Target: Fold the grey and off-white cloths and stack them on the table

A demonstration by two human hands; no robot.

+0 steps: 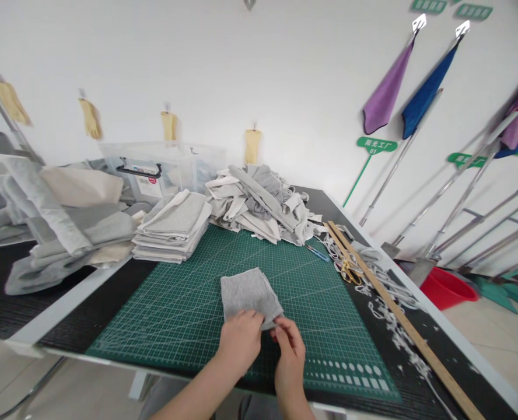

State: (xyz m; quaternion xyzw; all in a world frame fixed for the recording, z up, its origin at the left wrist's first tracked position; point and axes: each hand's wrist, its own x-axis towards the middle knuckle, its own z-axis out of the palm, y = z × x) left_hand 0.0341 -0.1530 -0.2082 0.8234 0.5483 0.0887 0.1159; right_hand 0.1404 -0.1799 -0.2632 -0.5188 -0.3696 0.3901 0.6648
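A folded piece of grey fabric (pixel 245 291) lies on the green cutting mat (pixel 303 309) close to the table's front edge. My left hand (pixel 241 341) rests on the near part of the fabric, its fingers curled against the cloth. At the near right corner, my right hand (pixel 289 353) pinches the fabric's edge between thumb and fingers. The underside of the cloth is hidden. Beyond it to the left stands a neat stack of folded grey fabric (pixel 171 227).
A heap of loose fabric pieces (pixel 263 201) lies at the back, with a clear plastic bin (pixel 167 169) behind the stack. More cloth (pixel 66 216) is piled left. Along the right run a wooden ruler (pixel 399 315), scissors (pixel 349 271), a blue cutter (pixel 317 252) and scraps.
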